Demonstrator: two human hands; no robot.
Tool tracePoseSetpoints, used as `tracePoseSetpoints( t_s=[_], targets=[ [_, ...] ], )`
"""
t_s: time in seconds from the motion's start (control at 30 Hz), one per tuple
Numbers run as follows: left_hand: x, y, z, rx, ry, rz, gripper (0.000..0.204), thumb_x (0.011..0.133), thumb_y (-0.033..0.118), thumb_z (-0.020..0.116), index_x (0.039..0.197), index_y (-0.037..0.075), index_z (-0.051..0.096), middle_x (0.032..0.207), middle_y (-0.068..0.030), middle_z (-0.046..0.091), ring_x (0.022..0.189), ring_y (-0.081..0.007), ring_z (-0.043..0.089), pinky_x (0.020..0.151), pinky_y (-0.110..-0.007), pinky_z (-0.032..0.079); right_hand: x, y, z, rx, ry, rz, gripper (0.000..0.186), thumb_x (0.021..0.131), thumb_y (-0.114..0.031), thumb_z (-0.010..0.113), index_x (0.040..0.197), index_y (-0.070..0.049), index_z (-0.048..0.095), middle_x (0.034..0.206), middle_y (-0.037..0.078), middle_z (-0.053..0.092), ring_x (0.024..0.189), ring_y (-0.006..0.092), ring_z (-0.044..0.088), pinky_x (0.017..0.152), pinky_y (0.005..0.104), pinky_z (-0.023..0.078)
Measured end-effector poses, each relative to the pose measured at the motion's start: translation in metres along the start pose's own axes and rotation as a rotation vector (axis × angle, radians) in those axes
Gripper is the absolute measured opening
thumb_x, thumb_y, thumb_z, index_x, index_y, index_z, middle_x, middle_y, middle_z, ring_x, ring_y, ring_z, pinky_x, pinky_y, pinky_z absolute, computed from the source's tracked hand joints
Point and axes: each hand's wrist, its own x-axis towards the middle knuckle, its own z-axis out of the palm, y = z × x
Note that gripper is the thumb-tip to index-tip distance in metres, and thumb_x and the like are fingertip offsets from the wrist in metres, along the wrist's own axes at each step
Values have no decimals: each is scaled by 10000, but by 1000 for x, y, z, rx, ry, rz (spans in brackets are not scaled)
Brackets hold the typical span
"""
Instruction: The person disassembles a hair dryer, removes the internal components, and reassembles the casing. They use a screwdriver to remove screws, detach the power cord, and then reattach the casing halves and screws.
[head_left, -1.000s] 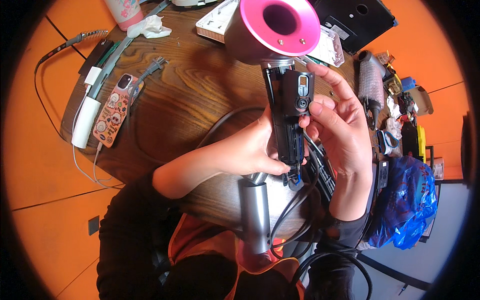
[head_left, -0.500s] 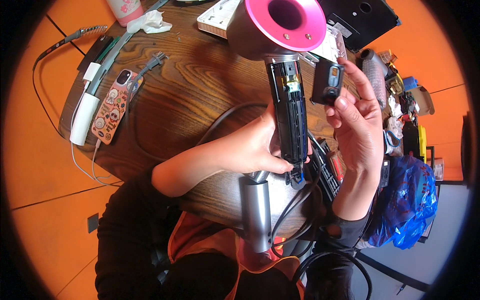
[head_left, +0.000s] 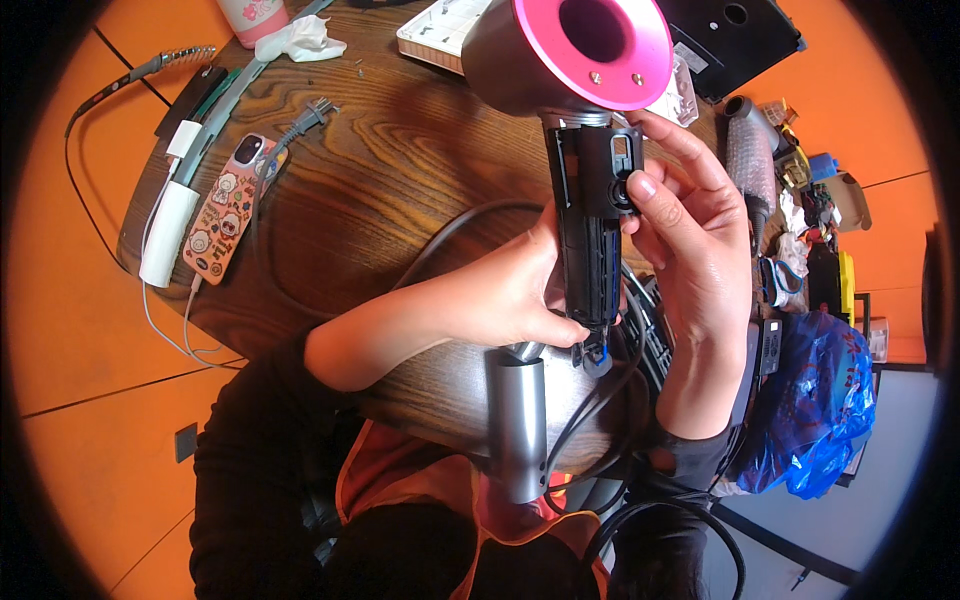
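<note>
A hair dryer (head_left: 505,65) with a grey head and pink ring stands upright, its handle stripped to a black inner core. My left hand (head_left: 515,290) is closed round the lower part of that core, with some fingers hidden behind it. Between the thumb and fingers of my right hand (head_left: 690,215) is a small black plastic cover (head_left: 598,165) with a rectangular slot and a round part. It lies against the front of the upper core, just under the head. Below my left hand, a silver handle tube (head_left: 517,430) hangs round the cable at the table's edge.
A phone in a patterned case (head_left: 228,215), a plug (head_left: 305,120) and a white cylinder (head_left: 170,237) lie on the left of the wooden table (head_left: 400,150). Black cable loops (head_left: 600,410) hang near my right forearm. A blue plastic bag (head_left: 810,400) and cluttered parts are at right.
My right hand has brought the black cover leftward from beside the dryer onto the core. The dryer head has shifted slightly right and down. My left hand keeps its grip.
</note>
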Motion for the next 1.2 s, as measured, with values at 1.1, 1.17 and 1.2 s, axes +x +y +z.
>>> tracePoseSetpoints(
  t_s=[1.1, 1.17, 1.2],
  targets=[
    [-4, 14, 5, 91, -70, -133, 676, 662, -98, 596, 1223, 18, 239, 996, -117, 527, 959, -203, 565, 817, -331, 480, -2, 13, 8, -161, -16, 25, 332, 809, -98, 610, 1085, 43, 493, 914, 87, 600, 809, 109, 564, 726, 225, 449],
    [-4, 15, 5, 75, -90, -141, 692, 663, -100, 598, 1234, 19, 226, 1007, -119, 524, 971, -207, 561, 823, -333, 479, -4, 15, 13, -135, 28, -8, 287, 795, -66, 632, 1037, 31, 513, 881, 50, 594, 766, 78, 548, 687, 200, 438],
    [-5, 16, 5, 79, -98, -143, 702, 664, -99, 600, 1241, 19, 219, 1014, -120, 523, 979, -209, 558, 827, -334, 478, -5, 15, 14, -142, 43, -27, 280, 791, -64, 636, 1028, 25, 514, 880, 48, 591, 766, 78, 546, 687, 201, 437]
  ],
)
